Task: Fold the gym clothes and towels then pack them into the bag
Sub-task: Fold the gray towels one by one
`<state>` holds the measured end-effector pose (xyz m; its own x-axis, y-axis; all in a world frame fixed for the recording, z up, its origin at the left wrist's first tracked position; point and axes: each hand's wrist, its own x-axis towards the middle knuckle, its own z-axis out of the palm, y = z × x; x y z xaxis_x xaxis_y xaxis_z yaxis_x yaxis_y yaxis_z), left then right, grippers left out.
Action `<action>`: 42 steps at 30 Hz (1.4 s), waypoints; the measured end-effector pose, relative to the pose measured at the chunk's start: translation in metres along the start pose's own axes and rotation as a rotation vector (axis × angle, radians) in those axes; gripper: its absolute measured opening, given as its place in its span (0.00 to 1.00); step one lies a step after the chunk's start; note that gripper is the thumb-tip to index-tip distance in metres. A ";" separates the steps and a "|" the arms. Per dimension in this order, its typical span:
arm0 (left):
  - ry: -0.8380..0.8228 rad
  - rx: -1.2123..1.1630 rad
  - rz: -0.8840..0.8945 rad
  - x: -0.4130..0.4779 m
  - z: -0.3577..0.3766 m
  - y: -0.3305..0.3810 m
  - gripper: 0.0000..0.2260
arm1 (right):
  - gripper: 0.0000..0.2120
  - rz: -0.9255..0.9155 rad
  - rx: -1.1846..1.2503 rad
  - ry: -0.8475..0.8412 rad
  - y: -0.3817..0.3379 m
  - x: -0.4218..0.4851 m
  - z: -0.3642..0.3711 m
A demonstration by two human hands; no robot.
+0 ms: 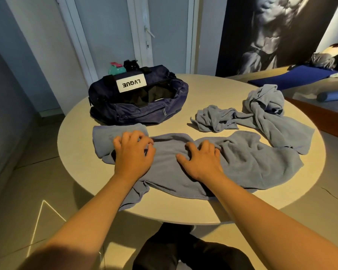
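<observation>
A large blue-grey towel (248,164) lies rumpled across the near part of the round table (232,209). My left hand (134,152) rests on its left end with the fingers curled into the cloth. My right hand (201,158) lies on the middle of the same towel, fingers bent and pressing into a fold. A second blue-grey cloth (261,112) sits crumpled at the far right of the table. The navy gym bag (137,112), with a white label, stands unzipped and open at the back left.
Two bottles, one teal (116,68) and one black (131,64), stand behind the bag. A blue mat (289,77) and a blue roller (332,96) lie on the wooden surface to the right. A door is behind the table. My dark-clothed legs are under the table's near edge.
</observation>
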<state>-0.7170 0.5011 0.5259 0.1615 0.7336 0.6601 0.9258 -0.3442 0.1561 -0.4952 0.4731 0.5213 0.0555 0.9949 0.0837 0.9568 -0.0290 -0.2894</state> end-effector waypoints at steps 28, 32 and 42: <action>-0.577 -0.220 -0.219 -0.064 -0.038 0.026 0.28 | 0.23 -0.118 -0.061 0.073 -0.011 -0.067 -0.029; -0.701 -0.236 -0.229 -0.058 -0.053 0.030 0.30 | 0.21 -0.280 0.082 -0.079 -0.029 -0.072 -0.017; -0.647 -0.024 -0.481 -0.045 -0.053 0.003 0.16 | 0.36 -0.249 0.256 -0.334 -0.005 -0.067 -0.037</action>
<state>-0.7394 0.4352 0.5357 -0.0806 0.9960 -0.0385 0.9377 0.0888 0.3358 -0.4928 0.4032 0.5522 -0.3011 0.9463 -0.1179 0.8261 0.1971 -0.5280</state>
